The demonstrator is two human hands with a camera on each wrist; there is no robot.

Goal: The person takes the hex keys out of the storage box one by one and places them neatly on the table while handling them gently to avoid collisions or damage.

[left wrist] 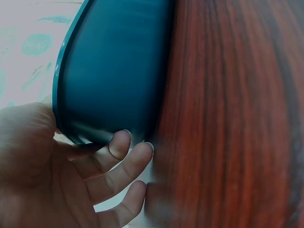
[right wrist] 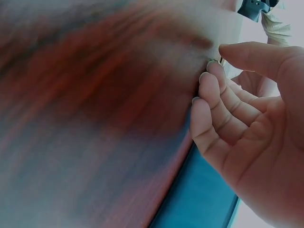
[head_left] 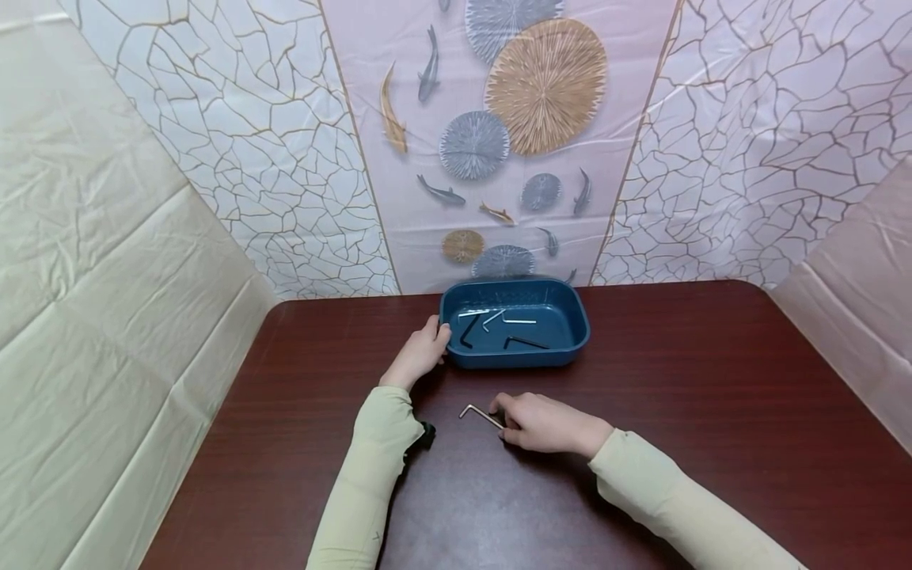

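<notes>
The right hand, right of centre in the lower half of the head view, pinches one end of a hex key between thumb and fingertips, its fingers bent and nearly closed. The key's long leg runs out toward the middle of the frame, with the short bend at the free end. In the right wrist view the key barely shows at the fingertips, so whether it touches the table is hard to say.

The left hand grips the left end of the blue tray, its thumb by the rim and its fingers partly curled against the outside wall. That is a sound hold: light, steady pressure there should keep the tray from sliding, and the fingertips are best kept outside the wall.

For the right hand, a firm pinch matters most, since a thin bar held at one end can twist and swing its bend round. Keep the wrist level and the bent end in sight. Should the key go over the tray, clear the near rim and lower it gently, away from the five loose keys inside, mostly in the left half and middle.
</notes>
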